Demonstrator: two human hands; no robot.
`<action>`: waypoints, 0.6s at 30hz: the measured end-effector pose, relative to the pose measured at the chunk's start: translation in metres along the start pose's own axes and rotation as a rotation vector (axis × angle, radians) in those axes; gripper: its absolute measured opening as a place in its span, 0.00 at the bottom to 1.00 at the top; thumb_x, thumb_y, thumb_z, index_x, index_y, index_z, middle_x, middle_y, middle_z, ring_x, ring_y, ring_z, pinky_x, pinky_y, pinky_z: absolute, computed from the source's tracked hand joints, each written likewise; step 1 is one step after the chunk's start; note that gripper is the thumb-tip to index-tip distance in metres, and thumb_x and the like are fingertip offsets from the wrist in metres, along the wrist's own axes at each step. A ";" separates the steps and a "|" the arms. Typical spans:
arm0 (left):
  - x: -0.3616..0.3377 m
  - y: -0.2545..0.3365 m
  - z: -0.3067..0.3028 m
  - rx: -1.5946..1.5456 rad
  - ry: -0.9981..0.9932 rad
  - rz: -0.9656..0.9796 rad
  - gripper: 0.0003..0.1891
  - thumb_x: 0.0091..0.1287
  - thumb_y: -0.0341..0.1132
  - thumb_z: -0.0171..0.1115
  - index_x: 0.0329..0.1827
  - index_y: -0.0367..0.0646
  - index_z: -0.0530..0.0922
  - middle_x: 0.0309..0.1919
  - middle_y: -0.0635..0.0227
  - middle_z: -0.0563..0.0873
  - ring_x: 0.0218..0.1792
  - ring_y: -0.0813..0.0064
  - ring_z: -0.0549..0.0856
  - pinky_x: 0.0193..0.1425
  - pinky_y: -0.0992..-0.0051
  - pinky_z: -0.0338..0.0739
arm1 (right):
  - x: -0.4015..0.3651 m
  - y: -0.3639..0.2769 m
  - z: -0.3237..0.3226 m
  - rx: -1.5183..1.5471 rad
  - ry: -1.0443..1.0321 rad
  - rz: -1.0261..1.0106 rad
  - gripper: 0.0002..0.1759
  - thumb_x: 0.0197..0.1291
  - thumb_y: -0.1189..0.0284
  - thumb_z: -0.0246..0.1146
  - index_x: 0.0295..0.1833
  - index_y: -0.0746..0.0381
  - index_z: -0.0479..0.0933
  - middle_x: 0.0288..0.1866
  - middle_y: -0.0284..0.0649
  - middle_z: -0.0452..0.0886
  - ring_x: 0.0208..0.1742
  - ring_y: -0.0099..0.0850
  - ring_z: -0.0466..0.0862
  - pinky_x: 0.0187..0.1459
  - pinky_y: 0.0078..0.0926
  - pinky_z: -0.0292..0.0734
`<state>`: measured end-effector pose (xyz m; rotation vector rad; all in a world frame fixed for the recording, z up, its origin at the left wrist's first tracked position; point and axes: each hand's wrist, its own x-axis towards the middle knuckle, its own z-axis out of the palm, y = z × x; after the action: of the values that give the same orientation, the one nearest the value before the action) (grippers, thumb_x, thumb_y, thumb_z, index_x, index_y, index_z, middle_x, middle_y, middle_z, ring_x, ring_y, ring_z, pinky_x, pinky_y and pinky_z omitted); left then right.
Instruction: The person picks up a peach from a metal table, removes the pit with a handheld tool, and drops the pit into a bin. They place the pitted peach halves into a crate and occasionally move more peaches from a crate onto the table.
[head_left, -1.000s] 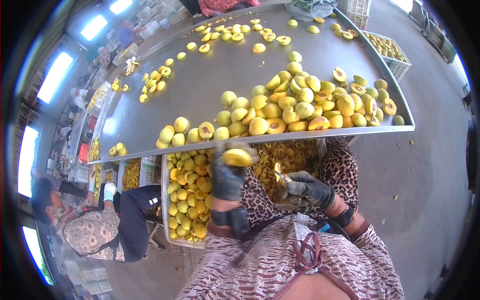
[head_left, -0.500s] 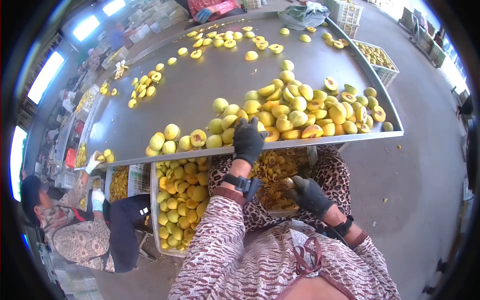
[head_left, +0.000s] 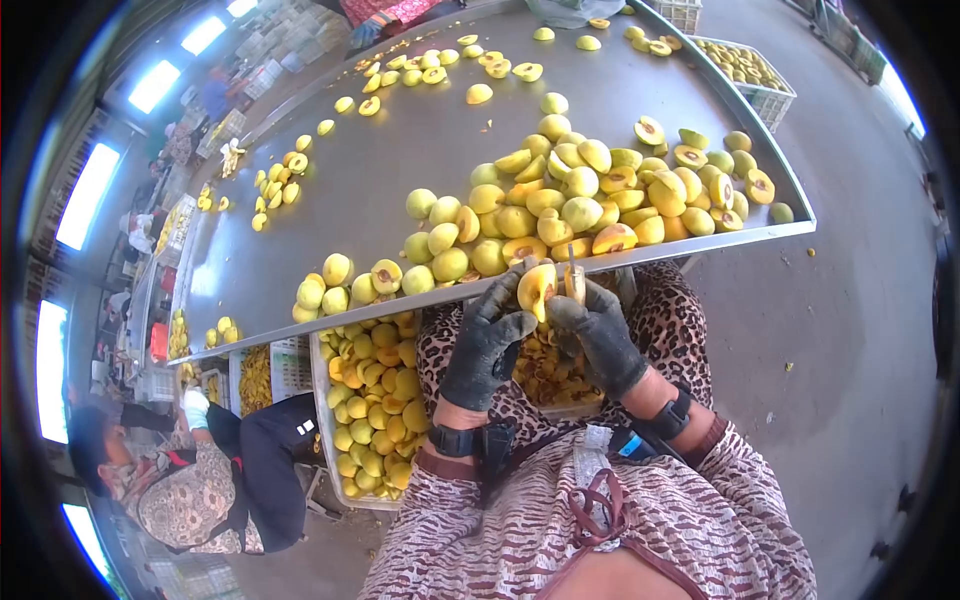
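Both hands wear dark gloves and meet just in front of the metal table's near edge. Between the fingers of my left hand (head_left: pixel 490 340) is a halved yellow fruit (head_left: pixel 538 288), its cut side showing. My right hand (head_left: pixel 598 335) grips a small tool (head_left: pixel 574 280) with a pale handle and a thin tip pointing up, close beside the fruit. Just beyond the hands, a pile of whole and halved yellow-green fruit (head_left: pixel 581 214) lies on the metal table (head_left: pixel 370 165). Below the hands, a container of peels and pieces (head_left: pixel 540 375) sits between the knees, partly hidden by them.
A crate full of fruit (head_left: pixel 375 410) stands left of my knees. A co-worker (head_left: pixel 190 490) in patterned sleeves sits at the left; another person (head_left: pixel 385 12) is across the table. A fruit crate (head_left: pixel 742 70) stands beyond the table's right edge.
My left hand has come back from the pile with a fruit half. My right hand has risen to meet it, and the tool now shows. The view has shifted, and the co-worker's raised hand has lowered.
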<state>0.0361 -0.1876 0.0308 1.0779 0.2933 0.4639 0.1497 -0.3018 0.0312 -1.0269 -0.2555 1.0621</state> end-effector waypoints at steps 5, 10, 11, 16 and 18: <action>0.002 0.014 0.017 0.581 -0.005 0.170 0.23 0.72 0.37 0.58 0.64 0.32 0.73 0.57 0.62 0.82 0.59 0.72 0.80 0.67 0.73 0.70 | 0.003 -0.014 -0.016 -0.929 0.063 -0.799 0.15 0.59 0.73 0.69 0.49 0.65 0.75 0.32 0.53 0.82 0.36 0.51 0.85 0.36 0.39 0.78; 0.007 -0.014 0.017 0.943 0.097 0.401 0.18 0.78 0.32 0.46 0.64 0.32 0.73 0.55 0.57 0.83 0.56 0.71 0.81 0.65 0.75 0.72 | -0.012 -0.005 -0.033 -0.711 0.088 -0.636 0.11 0.58 0.74 0.67 0.44 0.66 0.74 0.29 0.52 0.81 0.30 0.46 0.84 0.34 0.37 0.76; 0.007 -0.010 0.027 0.310 0.154 0.206 0.17 0.77 0.31 0.47 0.64 0.32 0.73 0.54 0.57 0.83 0.56 0.71 0.81 0.65 0.74 0.72 | -0.012 0.011 -0.044 -0.728 -0.006 -0.524 0.10 0.58 0.75 0.65 0.41 0.66 0.74 0.28 0.51 0.79 0.27 0.43 0.80 0.33 0.36 0.74; 0.008 -0.019 0.025 0.767 0.092 0.432 0.18 0.74 0.27 0.52 0.64 0.31 0.73 0.56 0.54 0.83 0.58 0.65 0.82 0.66 0.69 0.73 | -0.019 0.013 -0.043 -0.662 -0.063 -0.387 0.07 0.57 0.76 0.61 0.37 0.68 0.72 0.25 0.51 0.75 0.25 0.32 0.72 0.31 0.36 0.71; 0.007 -0.020 0.028 0.786 0.098 0.451 0.17 0.74 0.28 0.52 0.63 0.31 0.73 0.55 0.55 0.83 0.57 0.66 0.82 0.66 0.69 0.74 | -0.015 0.018 -0.042 -0.675 -0.065 -0.371 0.07 0.56 0.76 0.62 0.38 0.68 0.72 0.26 0.50 0.75 0.26 0.31 0.73 0.32 0.35 0.72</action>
<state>0.0594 -0.2132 0.0254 1.9092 0.3285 0.8408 0.1577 -0.3364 -0.0015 -1.4719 -0.8643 0.6729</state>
